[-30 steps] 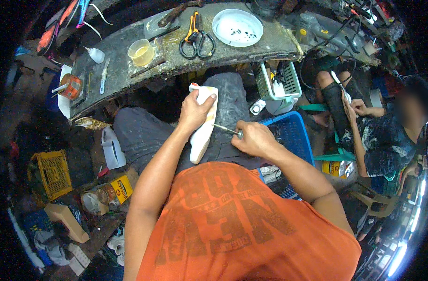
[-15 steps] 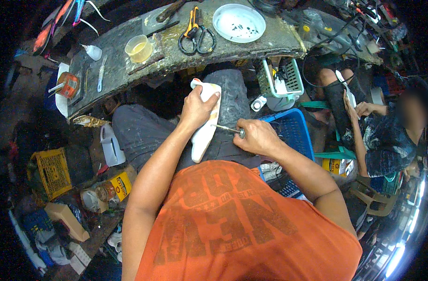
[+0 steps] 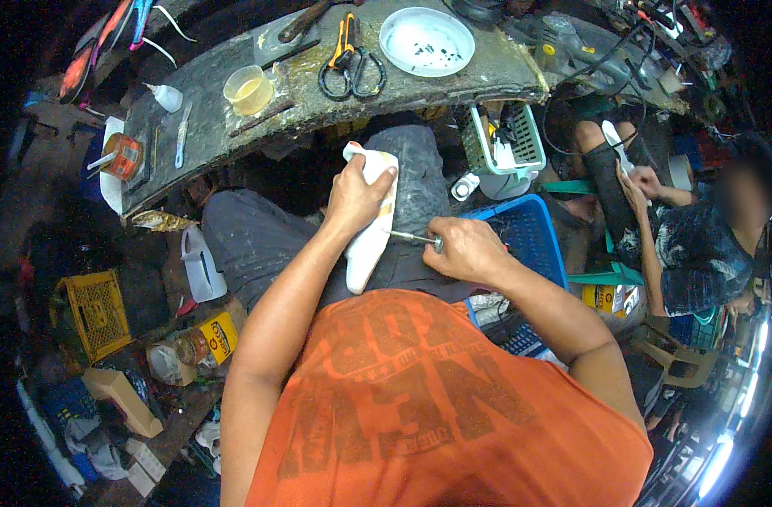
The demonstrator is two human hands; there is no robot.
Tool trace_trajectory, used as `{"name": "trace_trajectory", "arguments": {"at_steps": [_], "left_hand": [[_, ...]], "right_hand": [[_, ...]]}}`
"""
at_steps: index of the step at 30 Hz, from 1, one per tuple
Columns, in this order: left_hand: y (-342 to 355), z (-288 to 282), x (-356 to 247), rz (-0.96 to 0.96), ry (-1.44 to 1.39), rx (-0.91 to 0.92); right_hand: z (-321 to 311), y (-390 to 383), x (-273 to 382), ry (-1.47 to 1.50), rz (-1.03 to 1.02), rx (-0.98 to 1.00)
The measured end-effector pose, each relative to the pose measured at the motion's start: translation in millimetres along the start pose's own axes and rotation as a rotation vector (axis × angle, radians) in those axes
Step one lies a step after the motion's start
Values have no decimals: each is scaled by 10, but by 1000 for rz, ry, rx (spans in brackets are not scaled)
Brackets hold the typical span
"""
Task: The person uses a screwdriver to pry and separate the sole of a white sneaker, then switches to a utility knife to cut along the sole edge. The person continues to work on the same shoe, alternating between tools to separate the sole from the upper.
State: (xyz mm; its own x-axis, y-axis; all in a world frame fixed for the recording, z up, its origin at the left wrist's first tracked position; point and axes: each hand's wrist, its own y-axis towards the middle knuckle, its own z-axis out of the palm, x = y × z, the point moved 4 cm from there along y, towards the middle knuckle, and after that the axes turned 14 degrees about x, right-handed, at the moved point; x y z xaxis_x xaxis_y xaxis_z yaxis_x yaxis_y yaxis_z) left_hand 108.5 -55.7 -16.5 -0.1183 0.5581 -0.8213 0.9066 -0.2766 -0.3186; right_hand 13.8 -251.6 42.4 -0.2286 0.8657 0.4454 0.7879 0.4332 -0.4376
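Observation:
Over my lap, my left hand (image 3: pixel 359 194) is closed around a white shoe (image 3: pixel 366 258). The shoe has tan-yellow bands on one side and a bit of red at its far end. My right hand (image 3: pixel 468 248) grips an awl-like tool (image 3: pixel 413 237) with a thin metal shaft; most of its handle is hidden in the fist. The shaft points left, and its tip meets the shoe's right edge, just below my left hand. Whether the tip goes into the shoe I cannot tell.
Ahead, a worn bench (image 3: pixel 306 101) holds orange-handled scissors (image 3: pixel 344 63), a white bowl (image 3: pixel 426 42), a yellowish cup (image 3: pixel 249 90) and a small bottle (image 3: pixel 165 97). A green basket (image 3: pixel 513 152) and a blue basket (image 3: pixel 542 245) stand at right, near a seated co-worker (image 3: pixel 698 245).
My hands, the shoe and the tool stay almost in place, with the tip still at the shoe's edge. The co-worker's hands have shifted slightly on a white piece.

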Motion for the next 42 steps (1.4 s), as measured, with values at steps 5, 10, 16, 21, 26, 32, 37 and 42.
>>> {"name": "trace_trajectory", "arguments": {"at_steps": [5,10,16,21,26,32,37,42], "left_hand": [[-25,-8,-57,-1,-2,7],[-34,-9,-62,11,-12,-3],[-7,11,-32,32,-9,-27],[5,37,9,22,-10,-30],[-5,34,-1,27,-6,-43],[-69,2,48,82,-84,-116],[-92,-26,231,120,-89,-434],[-434,-201,286,253,-133,-241]], "right_hand": [[20,33,14,-11,-6,34],[2,2,55,-27,-19,70],[19,-72,127,-11,-72,61],[28,-74,107,-2,-13,51],[62,-109,168,-36,-48,48],[48,-110,164,-2,-9,64],[182,-184,358,48,-133,96],[133,-169,189,264,2,-98]]}}
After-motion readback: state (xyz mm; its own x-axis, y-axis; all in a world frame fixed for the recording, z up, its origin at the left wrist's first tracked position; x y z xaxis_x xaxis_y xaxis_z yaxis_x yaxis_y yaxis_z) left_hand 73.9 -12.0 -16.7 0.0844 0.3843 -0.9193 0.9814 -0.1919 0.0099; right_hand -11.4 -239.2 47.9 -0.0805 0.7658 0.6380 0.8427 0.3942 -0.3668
